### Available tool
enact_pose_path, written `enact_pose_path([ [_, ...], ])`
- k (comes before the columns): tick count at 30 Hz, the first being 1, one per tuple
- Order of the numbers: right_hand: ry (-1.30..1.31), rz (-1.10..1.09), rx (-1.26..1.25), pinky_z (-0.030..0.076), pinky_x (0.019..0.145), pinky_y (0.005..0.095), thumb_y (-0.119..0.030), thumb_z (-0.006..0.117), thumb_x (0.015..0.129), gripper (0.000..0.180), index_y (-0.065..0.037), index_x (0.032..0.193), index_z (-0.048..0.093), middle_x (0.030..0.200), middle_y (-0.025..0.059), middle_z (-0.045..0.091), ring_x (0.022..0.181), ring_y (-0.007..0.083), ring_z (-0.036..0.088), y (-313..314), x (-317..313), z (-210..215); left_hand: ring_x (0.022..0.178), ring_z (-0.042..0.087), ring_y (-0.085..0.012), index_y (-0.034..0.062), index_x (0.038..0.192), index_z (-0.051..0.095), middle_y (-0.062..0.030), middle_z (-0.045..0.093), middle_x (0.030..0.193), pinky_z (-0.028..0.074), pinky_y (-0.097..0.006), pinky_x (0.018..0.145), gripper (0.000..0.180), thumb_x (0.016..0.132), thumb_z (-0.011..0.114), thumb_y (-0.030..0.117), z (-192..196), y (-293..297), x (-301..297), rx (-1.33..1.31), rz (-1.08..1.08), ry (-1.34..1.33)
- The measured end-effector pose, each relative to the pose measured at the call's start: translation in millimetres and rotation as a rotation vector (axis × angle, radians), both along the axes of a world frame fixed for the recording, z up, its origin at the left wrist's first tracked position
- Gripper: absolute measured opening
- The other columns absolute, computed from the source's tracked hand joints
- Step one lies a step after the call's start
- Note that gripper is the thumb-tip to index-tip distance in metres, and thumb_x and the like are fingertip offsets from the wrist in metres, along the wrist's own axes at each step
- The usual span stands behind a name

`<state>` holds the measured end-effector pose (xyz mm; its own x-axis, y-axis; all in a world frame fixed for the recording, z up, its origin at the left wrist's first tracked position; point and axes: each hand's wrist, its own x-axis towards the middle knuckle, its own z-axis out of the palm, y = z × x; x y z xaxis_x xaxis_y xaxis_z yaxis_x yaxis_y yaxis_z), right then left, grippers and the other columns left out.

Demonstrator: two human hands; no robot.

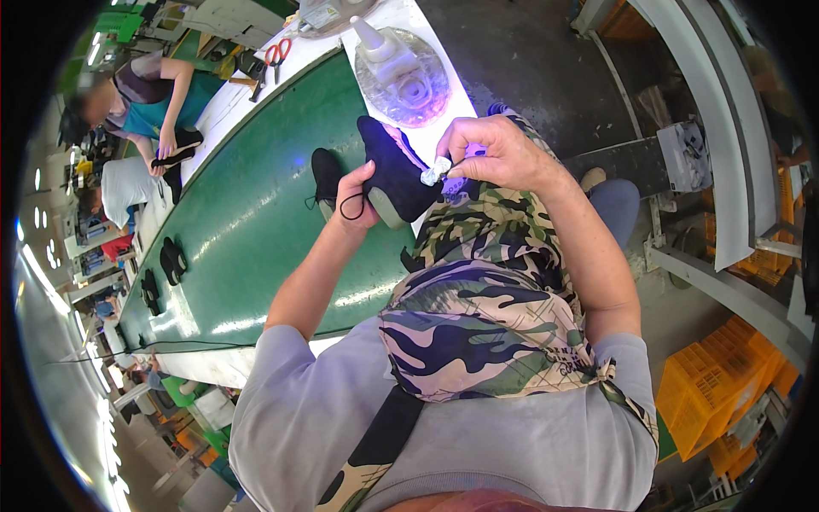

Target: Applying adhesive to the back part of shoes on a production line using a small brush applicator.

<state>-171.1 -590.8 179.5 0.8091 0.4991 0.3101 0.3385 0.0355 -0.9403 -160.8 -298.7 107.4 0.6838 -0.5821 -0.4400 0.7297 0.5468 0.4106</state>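
My left hand [357, 196] is closed around a black ankle shoe [396, 175] with a pale grey-green sole, holding it tilted above the edge of the green belt. A thin black loop hangs by the left wrist. My right hand [499, 155] pinches a small crumpled whitish wad [436, 171], close against the shoe's right side; whether it is cloth or paper I cannot tell. Beyond my left hand, a second black shoe [326, 174] stands on the belt.
A green conveyor belt [256, 247] carries more black shoes [172, 261]. On the white side ledge stand a white nozzle bottle [388, 60] on a round plate, red-handled scissors [277, 53] and a hammer [253, 84]. Across the belt a co-worker [153, 94] handles a dark shoe. Yellow crates [712, 384] sit at right.
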Motion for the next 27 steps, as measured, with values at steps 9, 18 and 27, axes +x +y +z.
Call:
enact_pose_path([
  [9,-0.07,-0.094,0.085,0.048,0.073,0.0303,-0.009,0.074,0.08,0.02,-0.004,0.081,0.055,0.093,0.0094,0.067,0.082,0.0181,0.063,-16.4,-2.5,-13.2,0.121,0.055,-0.0338,0.0003,0.138,0.043,-0.0179,0.056,0.132,0.037,-0.046,0.111,0.059,0.087,0.063,0.021,0.5,-24.2,-6.6,-0.065,0.129,-0.045],
  [18,0.031,-0.324,0.277,0.047,0.085,0.0302,0.001,0.071,0.076,0.015,-0.001,0.081,0.057,0.091,0.0068,0.063,0.093,0.0147,0.059,-64.3,-2.3,-40.3,0.114,0.058,-0.0238,-0.0076,0.132,0.047,-0.0166,0.057,0.127,0.046,-0.034,0.1,0.05,0.084,0.058,-0.002,-36.0,-48.6,40.3,-0.748,0.275,0.483],
  [27,0.24,-1.166,0.659,0.044,0.059,0.0248,-0.007,0.074,0.075,0.018,-0.004,0.078,0.057,0.07,-0.0011,0.058,0.066,0.0055,0.051,-144.3,-21.3,-182.3,0.131,0.047,-0.032,0.0024,0.145,0.034,-0.0163,0.046,0.144,0.029,-0.044,0.116,0.073,0.082,0.067,0.019,84.4,-215.3,44.9,0.053,-0.284,-0.445],
])
